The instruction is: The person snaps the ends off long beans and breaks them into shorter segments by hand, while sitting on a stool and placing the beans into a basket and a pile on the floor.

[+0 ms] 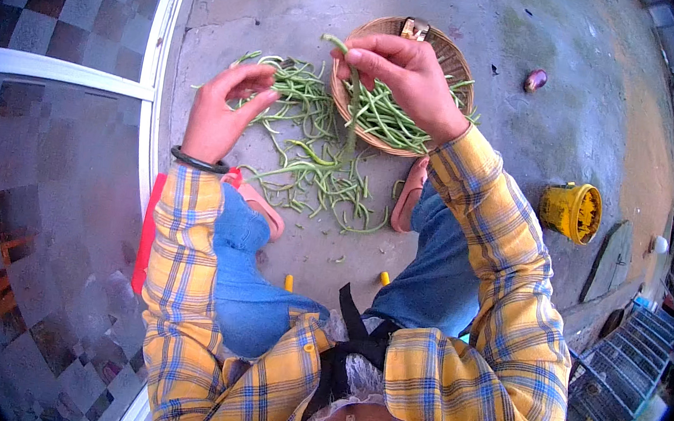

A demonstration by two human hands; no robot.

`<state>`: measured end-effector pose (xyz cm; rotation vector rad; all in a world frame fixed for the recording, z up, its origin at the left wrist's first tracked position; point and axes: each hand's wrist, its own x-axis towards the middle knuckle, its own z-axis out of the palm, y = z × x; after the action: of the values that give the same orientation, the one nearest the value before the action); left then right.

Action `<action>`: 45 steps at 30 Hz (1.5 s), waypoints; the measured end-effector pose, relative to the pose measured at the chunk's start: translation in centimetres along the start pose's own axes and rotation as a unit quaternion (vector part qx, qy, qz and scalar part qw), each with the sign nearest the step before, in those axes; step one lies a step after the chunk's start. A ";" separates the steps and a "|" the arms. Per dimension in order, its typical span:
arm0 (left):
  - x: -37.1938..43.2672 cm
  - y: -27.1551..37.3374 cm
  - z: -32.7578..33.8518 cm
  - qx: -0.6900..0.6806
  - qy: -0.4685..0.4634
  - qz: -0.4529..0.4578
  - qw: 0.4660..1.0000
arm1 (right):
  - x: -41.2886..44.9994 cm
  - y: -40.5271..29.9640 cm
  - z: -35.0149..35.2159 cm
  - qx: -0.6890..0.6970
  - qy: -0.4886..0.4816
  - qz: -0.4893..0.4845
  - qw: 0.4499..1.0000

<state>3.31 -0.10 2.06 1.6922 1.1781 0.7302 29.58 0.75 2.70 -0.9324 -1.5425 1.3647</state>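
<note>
A long green bean (pixel 354 103) hangs from the fingertips of my right hand (pixel 390 73), its upper end bent over to the left. Beneath that hand stands a round wicker basket (pixel 449 45) with many green beans (pixel 391 120) inside and a small patterned object at its far rim. My left hand (pixel 230 108), with a dark bangle on the wrist, is raised with thumb and fingers apart and nothing between them. Behind and right of it lies a heap of long green beans (pixel 301 85) on the concrete. More beans and short pieces (pixel 339 192) are scattered between my feet.
My pink slippers flank the scattered beans. To the right are an eggplant (pixel 536 80) and a yellow bucket (pixel 570 212) on its side. A wire rack (pixel 625 362) is at the lower right. Along the left runs a white frame (pixel 156 53) with glass or shiny panels.
</note>
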 end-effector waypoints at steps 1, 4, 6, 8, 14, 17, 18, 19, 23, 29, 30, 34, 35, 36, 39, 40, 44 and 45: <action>0.2 0.8 0.5 0.005 0.054 0.046 0.997 | -0.3 0.0 0.4 -0.043 -0.005 0.003 0.999; 0.2 2.7 2.5 -0.008 0.131 0.142 0.981 | -0.5 -0.1 1.7 -0.028 -0.025 0.009 0.999; 0.3 3.3 2.9 0.017 0.132 0.170 0.976 | -0.5 0.1 2.1 -0.069 -0.028 -0.008 0.997; 0.7 3.0 2.6 0.095 0.113 0.229 0.962 | -0.5 0.1 2.3 -0.085 -0.031 -0.003 0.996; 0.8 3.4 3.2 0.167 0.160 0.240 0.943 | -0.3 0.0 2.0 -0.139 -0.023 -0.002 0.990; 0.5 3.5 2.7 0.230 0.191 0.218 0.929 | -0.3 0.1 1.8 -0.192 -0.003 -0.001 0.981; 0.5 3.5 2.8 0.230 0.190 0.219 0.929 | -0.4 0.3 1.7 -0.207 0.010 -0.001 0.978; 0.5 3.5 2.9 0.208 0.197 0.191 0.939 | -0.4 0.6 1.6 -0.208 0.011 -0.001 0.978; 0.6 2.1 2.1 -0.130 0.159 0.084 0.975 | -0.4 1.2 0.8 -0.249 0.037 -0.071 0.965; 0.2 2.1 0.9 -0.357 0.009 0.030 0.934 | -0.8 1.8 0.9 -0.127 -0.035 0.031 0.991; 0.2 2.2 1.3 -0.325 0.023 0.027 0.945 | -1.0 1.6 1.3 -0.072 -0.061 0.044 0.995; 0.5 1.1 2.7 -0.112 0.037 0.045 0.992 | -0.9 1.2 1.8 0.004 -0.072 0.030 0.997; 0.3 1.0 2.5 -0.113 0.037 0.045 0.992 | -0.8 0.9 1.6 0.000 -0.047 0.007 0.999; -0.2 0.7 1.8 0.079 0.007 0.009 0.997 | -0.4 0.7 0.9 -0.033 -0.032 0.020 0.999; -0.7 -0.6 0.9 0.269 -0.072 -0.034 0.960 | 0.1 0.0 -0.5 0.082 0.034 0.043 0.995; -0.8 -0.9 0.8 0.270 -0.120 -0.041 0.954 | 0.3 0.2 -0.9 0.095 0.058 0.031 0.993; -0.8 0.0 2.5 -0.034 -0.223 -0.106 0.968 | 0.5 0.6 -2.1 0.099 0.113 0.040 0.988; -0.9 0.4 3.2 -0.035 -0.225 -0.106 0.968 | 0.5 0.6 -2.2 0.098 0.115 0.040 0.988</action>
<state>5.81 -2.13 1.18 1.5377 0.9766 0.2327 31.49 2.06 2.28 -0.9988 -1.1858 1.3852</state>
